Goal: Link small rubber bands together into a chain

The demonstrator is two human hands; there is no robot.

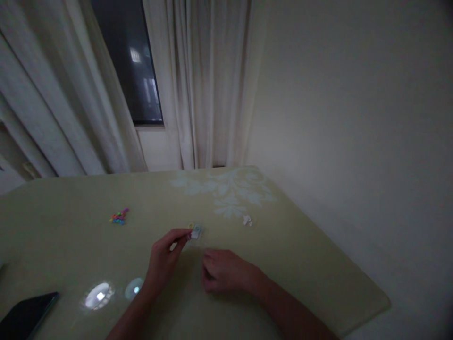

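Left hand pinching small packet; right hand curled beside it

Clock bearings are taken from the left fingertips, as seen by the wearer. The left hand grasps a small pale packet by its near-left edge, between thumb and fingers. Yellow and green parts show on the packet; finer detail is too small to read. The packet lies just beyond the fingertips at 3 o'clock, over the middle of the table.

The right hand sits near, between 4 and 5 o'clock, apart from the packet. Its fingers are curled in toward the thumb; whether anything is inside cannot be told.

Farther out, a cluster of small white pieces lies near 3 o'clock. A pile of small multicoloured pieces, with pink, red, yellow and blue visible, lies near 9 o'clock. A pale floral pattern marks the tabletop between 1 and 2 o'clock. At 8 o'clock, a dark flat device is cut off by the frame, and 2 bright reflections show between it and the left forearm.

Beyond the table: light curtains at 12 o'clock, a dark window at 11 and a plain wall at 2.
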